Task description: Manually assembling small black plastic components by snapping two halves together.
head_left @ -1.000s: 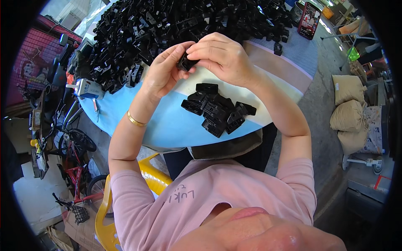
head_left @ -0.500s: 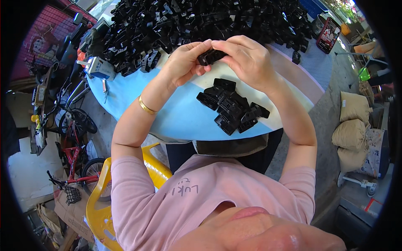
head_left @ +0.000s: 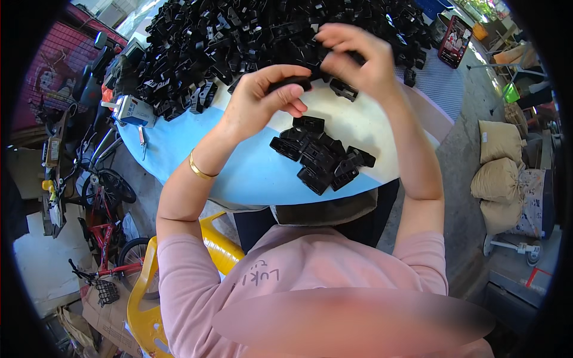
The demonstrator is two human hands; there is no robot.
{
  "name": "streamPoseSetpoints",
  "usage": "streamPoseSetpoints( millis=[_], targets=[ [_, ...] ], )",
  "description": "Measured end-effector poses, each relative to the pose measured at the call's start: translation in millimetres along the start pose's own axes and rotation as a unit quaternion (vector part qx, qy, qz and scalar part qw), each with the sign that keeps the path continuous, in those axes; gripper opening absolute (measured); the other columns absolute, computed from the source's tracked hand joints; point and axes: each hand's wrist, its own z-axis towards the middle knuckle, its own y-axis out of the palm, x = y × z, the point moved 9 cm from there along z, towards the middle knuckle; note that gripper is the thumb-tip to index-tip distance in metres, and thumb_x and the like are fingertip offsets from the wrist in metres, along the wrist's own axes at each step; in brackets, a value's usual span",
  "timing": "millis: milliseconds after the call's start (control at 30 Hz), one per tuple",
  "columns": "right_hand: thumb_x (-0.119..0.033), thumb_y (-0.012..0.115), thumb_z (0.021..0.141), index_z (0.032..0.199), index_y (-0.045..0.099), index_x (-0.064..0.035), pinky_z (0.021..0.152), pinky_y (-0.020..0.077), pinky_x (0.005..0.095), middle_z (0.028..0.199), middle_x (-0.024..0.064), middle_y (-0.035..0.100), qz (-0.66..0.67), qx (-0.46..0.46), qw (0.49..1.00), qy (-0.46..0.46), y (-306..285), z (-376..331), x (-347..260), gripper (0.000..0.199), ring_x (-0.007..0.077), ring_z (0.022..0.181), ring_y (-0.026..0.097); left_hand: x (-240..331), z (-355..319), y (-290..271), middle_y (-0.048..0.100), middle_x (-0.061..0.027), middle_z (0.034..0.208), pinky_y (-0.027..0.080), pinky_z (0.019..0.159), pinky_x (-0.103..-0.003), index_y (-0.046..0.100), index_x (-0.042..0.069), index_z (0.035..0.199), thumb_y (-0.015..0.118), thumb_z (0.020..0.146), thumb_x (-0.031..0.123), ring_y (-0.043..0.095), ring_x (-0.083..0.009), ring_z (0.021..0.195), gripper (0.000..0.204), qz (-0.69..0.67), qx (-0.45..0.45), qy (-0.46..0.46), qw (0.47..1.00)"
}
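Observation:
My left hand [head_left: 259, 101] pinches a flat black plastic part [head_left: 290, 83] between thumb and fingers above the table. My right hand [head_left: 358, 56] is raised just right of it, fingers curled on another black plastic piece [head_left: 357, 58] at the edge of the big heap. Below both hands a small pile of black plastic parts [head_left: 319, 155] lies on the pale blue round table [head_left: 239, 173]. A single black part [head_left: 344, 89] rests between the hands and that pile. The big heap of black parts [head_left: 250, 42] covers the far half of the table.
A small blue-and-white box [head_left: 134, 110] sits at the table's left edge. A yellow plastic chair [head_left: 146, 292] is under me. Bicycles [head_left: 101, 238] stand on the left floor, stuffed sacks [head_left: 501, 173] on the right. A red-framed flat item [head_left: 452, 42] lies at the far right of the table.
Both hands have come apart and moved up: the left now holds its own part, the right has shifted toward the big heap. The view has tilted slightly.

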Motion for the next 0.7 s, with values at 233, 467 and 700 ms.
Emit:
streamPoseSetpoints(
  millis=[233,467,700],
  targets=[
    [-0.039,0.061,0.081,0.098,0.066,-0.0112,0.073,0.0494,0.0385,0.086,0.0084,0.068,-0.515,0.046,0.837,0.178,-81,-22,104,0.033,0.027,0.084,0.063,30,-35,74,0.062,-0.0115,0.097,0.044,0.084,-0.036,0.062,0.003,0.102,0.065,0.08,0.014,0.054,-0.0296,0.095,0.025,0.339,-0.155,0.341,0.863],
    [-0.037,0.059,0.081,0.101,0.067,-0.015,0.074,0.0481,0.0407,0.086,0.0066,0.068,-0.604,-0.072,0.76,0.231,-67,-28,130,0.031,0.0272,0.087,0.061,37,-20,35,0.059,-0.0111,0.1,0.041,0.088,-0.037,0.063,0.006,0.101,0.069,0.076,0.026,0.05,-0.03,0.097,0.033,0.379,-0.032,0.321,0.867],
    [-0.021,0.064,0.081,0.1,0.067,-0.0094,0.067,0.0514,0.0279,0.082,0.0063,0.068,-0.288,0.092,0.936,0.181,-62,-11,66,0.023,0.0157,0.075,0.065,10,-5,-4,0.051,-0.0068,0.108,0.038,0.084,-0.036,0.062,0.006,0.09,0.071,0.066,0.014,0.043,-0.0258,0.104,0.027,0.675,0.146,0.206,0.694]
  ],
)
